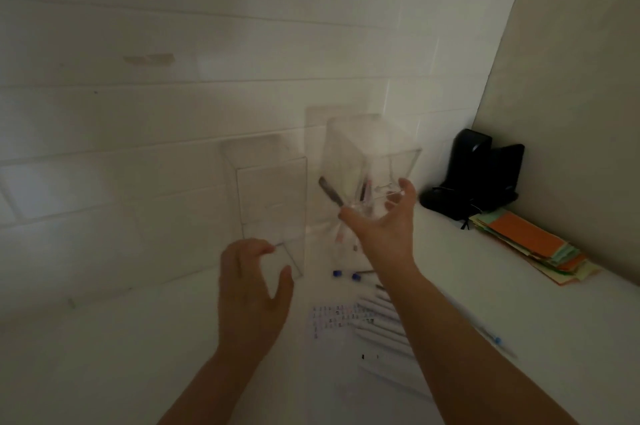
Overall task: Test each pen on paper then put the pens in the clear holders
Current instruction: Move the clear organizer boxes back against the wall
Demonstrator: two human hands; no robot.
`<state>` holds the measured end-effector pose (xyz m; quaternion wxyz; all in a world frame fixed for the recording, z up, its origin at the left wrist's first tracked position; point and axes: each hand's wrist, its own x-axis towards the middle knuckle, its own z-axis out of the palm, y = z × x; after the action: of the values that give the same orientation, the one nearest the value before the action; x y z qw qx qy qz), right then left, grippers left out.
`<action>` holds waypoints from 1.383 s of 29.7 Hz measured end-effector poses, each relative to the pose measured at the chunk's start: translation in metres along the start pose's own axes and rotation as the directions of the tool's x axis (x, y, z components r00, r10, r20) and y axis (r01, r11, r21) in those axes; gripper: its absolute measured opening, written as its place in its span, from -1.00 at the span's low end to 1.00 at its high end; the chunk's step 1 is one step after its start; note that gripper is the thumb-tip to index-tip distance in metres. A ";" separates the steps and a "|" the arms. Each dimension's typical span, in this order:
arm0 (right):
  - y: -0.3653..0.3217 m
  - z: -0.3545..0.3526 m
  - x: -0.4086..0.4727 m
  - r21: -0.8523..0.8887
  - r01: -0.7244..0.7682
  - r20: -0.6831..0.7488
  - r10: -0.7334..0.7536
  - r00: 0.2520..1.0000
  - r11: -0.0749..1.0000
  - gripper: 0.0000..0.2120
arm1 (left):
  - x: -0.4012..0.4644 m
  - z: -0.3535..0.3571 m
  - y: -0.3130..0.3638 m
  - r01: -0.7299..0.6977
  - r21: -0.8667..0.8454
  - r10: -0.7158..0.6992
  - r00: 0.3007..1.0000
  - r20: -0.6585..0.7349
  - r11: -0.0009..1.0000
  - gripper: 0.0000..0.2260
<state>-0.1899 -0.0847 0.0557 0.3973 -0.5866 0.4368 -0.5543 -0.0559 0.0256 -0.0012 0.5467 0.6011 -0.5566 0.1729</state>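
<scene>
My right hand (384, 220) grips the base of a clear square holder (367, 154) and holds it lifted above the white table, blurred by motion. A few pens (363, 192) show through its lower part. A second clear holder (270, 192) stands upright on the table to its left. My left hand (252, 289) curls around that holder's lower front corner; whether it touches is unclear. Under my right forearm lies paper (332, 317) with small colored test marks, and a row of white pens (381, 317). Two blue-capped pens (346, 275) rest just beyond.
A white tiled wall runs close behind the holders. A black device (481, 175) with a cord stands in the right corner. A stack of orange, green and yellow paper slips (533, 244) lies along the right wall. One pen with a blue band (495, 339) lies at right.
</scene>
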 end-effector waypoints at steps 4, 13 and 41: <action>-0.016 -0.047 -0.018 0.206 -0.016 -0.094 0.036 0.995 0.978 -0.15 | 0.000 0.016 0.038 0.154 -0.246 -0.075 0.950 0.302 0.957 -0.71; -0.005 -0.117 -0.081 0.409 -0.317 0.232 0.238 0.943 0.856 -0.31 | -0.012 0.031 0.086 0.761 -0.648 -0.204 0.635 0.745 0.002 -0.20; 0.076 -0.242 -0.058 0.147 -0.203 0.422 0.124 0.898 0.968 -0.39 | 0.049 0.009 0.074 0.424 -0.727 -0.215 0.905 0.368 0.540 -0.49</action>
<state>-0.4367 -0.0480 -0.0176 0.5786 -0.6106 0.3376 -0.4224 -0.1073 0.0108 0.0706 0.7075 0.4033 -0.5149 -0.2676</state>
